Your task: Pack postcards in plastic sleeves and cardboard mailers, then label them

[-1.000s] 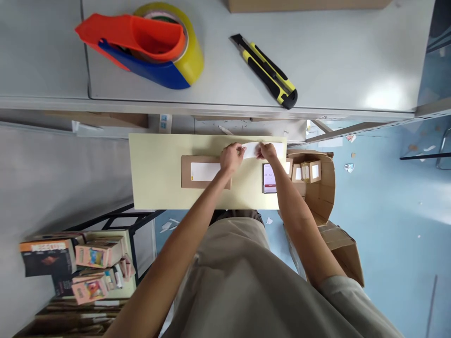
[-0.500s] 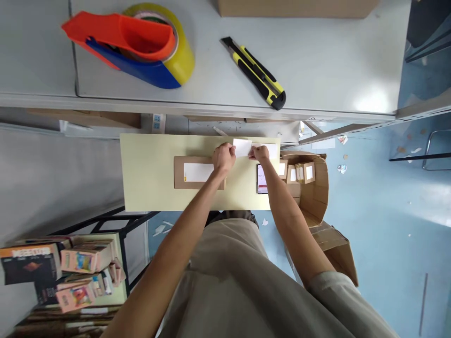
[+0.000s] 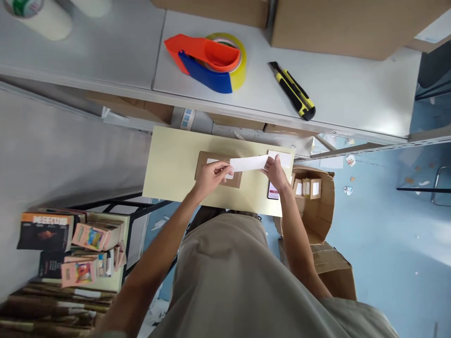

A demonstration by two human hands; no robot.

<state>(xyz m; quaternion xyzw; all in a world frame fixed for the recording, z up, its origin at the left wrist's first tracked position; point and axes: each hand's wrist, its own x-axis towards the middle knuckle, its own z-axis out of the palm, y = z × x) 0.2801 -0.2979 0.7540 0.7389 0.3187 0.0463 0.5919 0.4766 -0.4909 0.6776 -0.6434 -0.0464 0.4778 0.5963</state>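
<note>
A blank white label [image 3: 248, 163] is stretched between my two hands, above the right part of the cream tabletop [image 3: 172, 162]. My left hand [image 3: 213, 176] pinches its left end between thumb and fingers. At the other end, my right hand [image 3: 276, 173] grips the label with the thumb raised. Below my left hand lies a flat brown cardboard box [image 3: 201, 165] with a white label on top, partly covered by the hand. More white paper [image 3: 283, 158] rests at the table's right end. A phone [image 3: 273, 191] lies beside my right wrist, partly hidden.
On the grey shelf [image 3: 123, 51] above are a tape dispenser [image 3: 211, 63], a utility knife [image 3: 292, 90] and large cardboard boxes [image 3: 338, 28]. An open carton [image 3: 322, 211] with small boxes stands right of the table. Books [image 3: 45, 230] are stacked at lower left.
The white label has come away from the papers at the right and now spans both hands, over the box's right part. My left hand has moved left towards the box. The camera view has shifted and tilted.
</note>
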